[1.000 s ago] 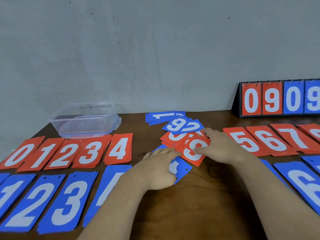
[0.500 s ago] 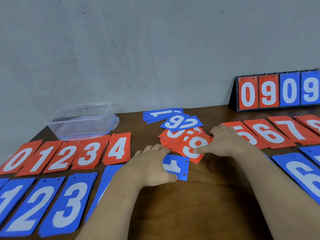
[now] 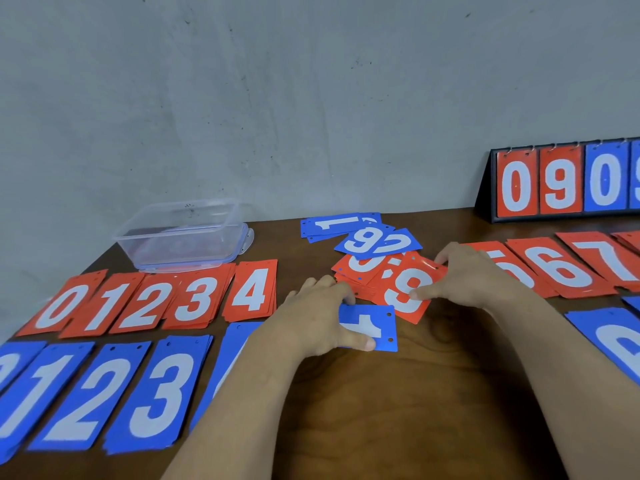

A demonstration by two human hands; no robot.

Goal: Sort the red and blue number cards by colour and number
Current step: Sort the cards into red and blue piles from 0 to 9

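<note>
Head view of a brown table (image 3: 433, 393) set against a grey wall. The left hand (image 3: 318, 317) grips a blue 1 card (image 3: 372, 327), which lies flat on the table at centre with its digit turned sideways; the thumb presses the near edge and the curled fingers close over the far edge. The right hand (image 3: 474, 275) pinches a red 9 card (image 3: 408, 289), thumb laid on the digit and fingers curled at the card's far corner. This card tops a loose red pile (image 3: 356, 266) just beyond the blue 1 card and overlaps its far right corner. Behind the pile, loose blue cards (image 3: 377, 242) lie askew, digits facing various ways. At left, a red row (image 3: 156, 299) of stacks reads 0 to 4; nearer the viewer, a blue row (image 3: 104, 393) reads 0 to 3, with a further stack partly hidden by the left forearm. At right, red stacks (image 3: 561, 271) show 5, 6 and 7, the 5 partly covered by the right hand, and a blue stack (image 3: 616, 341) lies nearer, cut by the frame edge. A clear plastic box (image 3: 183, 233) sits at the back left; a flip scoreboard (image 3: 561, 183) stands at the back right.
</note>
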